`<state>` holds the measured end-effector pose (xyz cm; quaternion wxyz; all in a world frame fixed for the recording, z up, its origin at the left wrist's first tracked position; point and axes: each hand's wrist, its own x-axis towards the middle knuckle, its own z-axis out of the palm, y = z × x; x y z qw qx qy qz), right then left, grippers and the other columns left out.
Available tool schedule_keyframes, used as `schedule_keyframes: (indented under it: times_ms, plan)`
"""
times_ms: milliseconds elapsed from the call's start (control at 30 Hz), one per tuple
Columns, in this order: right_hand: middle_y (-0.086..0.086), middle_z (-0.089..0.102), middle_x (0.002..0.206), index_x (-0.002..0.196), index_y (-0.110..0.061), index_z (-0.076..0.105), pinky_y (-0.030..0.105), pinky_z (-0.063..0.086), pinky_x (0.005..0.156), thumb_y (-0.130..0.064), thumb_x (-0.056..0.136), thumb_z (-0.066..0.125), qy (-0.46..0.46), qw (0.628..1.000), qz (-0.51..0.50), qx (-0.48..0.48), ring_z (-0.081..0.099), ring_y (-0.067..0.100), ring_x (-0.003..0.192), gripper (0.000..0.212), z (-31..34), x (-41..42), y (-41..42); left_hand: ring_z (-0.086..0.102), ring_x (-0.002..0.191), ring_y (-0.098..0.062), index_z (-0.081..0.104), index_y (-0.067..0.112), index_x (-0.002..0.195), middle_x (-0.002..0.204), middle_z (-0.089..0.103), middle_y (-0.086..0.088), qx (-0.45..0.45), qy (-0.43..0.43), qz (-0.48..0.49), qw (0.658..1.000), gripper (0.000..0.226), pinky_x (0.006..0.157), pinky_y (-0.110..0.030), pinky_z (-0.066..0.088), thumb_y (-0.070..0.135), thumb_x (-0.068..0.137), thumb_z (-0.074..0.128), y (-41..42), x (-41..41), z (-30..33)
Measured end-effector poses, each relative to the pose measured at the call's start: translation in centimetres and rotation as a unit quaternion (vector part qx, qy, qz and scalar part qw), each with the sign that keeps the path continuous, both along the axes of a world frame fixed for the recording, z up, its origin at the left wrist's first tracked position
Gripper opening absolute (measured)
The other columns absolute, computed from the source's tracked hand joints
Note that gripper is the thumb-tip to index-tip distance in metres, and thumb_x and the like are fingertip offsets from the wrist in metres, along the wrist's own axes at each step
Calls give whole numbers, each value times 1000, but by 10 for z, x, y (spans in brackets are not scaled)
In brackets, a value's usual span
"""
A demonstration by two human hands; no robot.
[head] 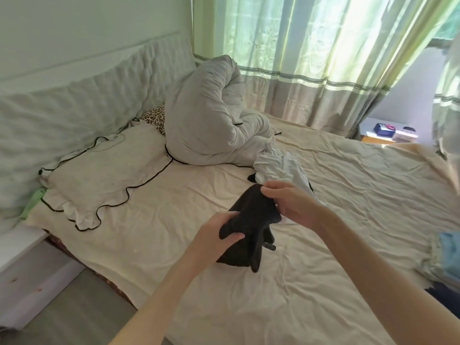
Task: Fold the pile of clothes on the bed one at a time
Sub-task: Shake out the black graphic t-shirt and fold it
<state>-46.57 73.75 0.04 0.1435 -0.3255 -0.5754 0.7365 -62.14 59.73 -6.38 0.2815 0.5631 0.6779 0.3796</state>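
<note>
A crumpled black garment [251, 220] hangs between both hands just above the cream bed sheet [323, 257]. My left hand [219, 232] grips its lower left edge with the thumb on top. My right hand [291, 202] pinches its upper edge between fingertips and thumb. Behind my right hand lies a small pile of clothes [276, 165], white and pale blue cloth with some black showing underneath.
A bunched grey duvet [211, 120] stands at the head of the bed beside a frilled white pillow [104, 170]. Blue fabric [450, 247] lies at the right edge. Green curtains hang behind; a bedside table [388, 133] stands far right. Floor shows lower left.
</note>
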Motion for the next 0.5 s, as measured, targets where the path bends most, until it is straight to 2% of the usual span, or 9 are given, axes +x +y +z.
schedule_keyframes:
  times_ms: [67,167,200,267,333,400,433,467,500]
  plan:
    - [1,57,72,69,-17,61,26,44,67,-11,95,51,16,1000,1,16,57,13,70,29,16,0,10,61,94,-8,62,21,105,98,64,8,30,22,32,999,14,88,-19,49,20,92,58,15,1,16]
    - [4,54,75,74,-15,57,26,41,66,-15,97,49,-52,993,-47,100,52,12,67,24,34,-2,23,60,77,-2,57,21,89,78,60,13,54,9,32,998,10,71,-8,45,14,95,51,31,-6,49]
    - [4,55,79,78,-16,57,25,42,67,-21,97,51,-91,983,-64,147,54,12,70,21,38,-1,26,59,76,-2,57,19,90,78,60,11,64,-11,38,997,12,70,-9,45,11,96,49,35,-11,61]
    - [1,61,92,94,-29,59,25,46,75,-47,92,53,-146,958,-73,234,59,14,84,20,42,-1,28,61,82,-6,59,13,97,85,64,4,71,-57,44,995,13,75,-15,47,9,96,47,40,-20,83]
    - [-9,57,106,112,-46,53,27,42,90,-76,75,48,-173,931,-16,321,54,12,102,48,44,-2,26,61,84,-4,62,13,100,88,66,4,77,-68,35,994,14,79,-17,47,10,96,48,46,-25,104]
    - [-17,48,115,122,-56,44,27,32,96,-86,63,44,-206,887,43,411,42,5,111,66,43,-10,21,61,85,-5,64,13,100,90,67,3,83,-64,22,994,14,80,-19,48,11,95,51,53,-25,123]
    - [-19,47,114,120,-57,45,25,30,95,-85,62,46,-210,869,50,446,41,2,110,65,42,-14,18,61,84,-5,65,12,100,90,68,2,90,-59,19,994,14,80,-19,48,11,94,53,56,-24,133]
    - [-21,49,108,112,-55,51,20,32,92,-80,65,51,-193,862,42,467,44,-2,104,54,41,-19,15,60,82,-5,66,11,99,89,67,1,98,-54,17,994,14,80,-19,47,11,93,54,59,-23,141]
    - [-24,52,98,98,-52,56,13,36,85,-69,71,59,-156,868,16,472,48,-8,95,32,39,-23,12,59,80,-3,67,11,98,87,67,2,108,-48,13,993,13,79,-18,47,10,92,55,62,-24,148]
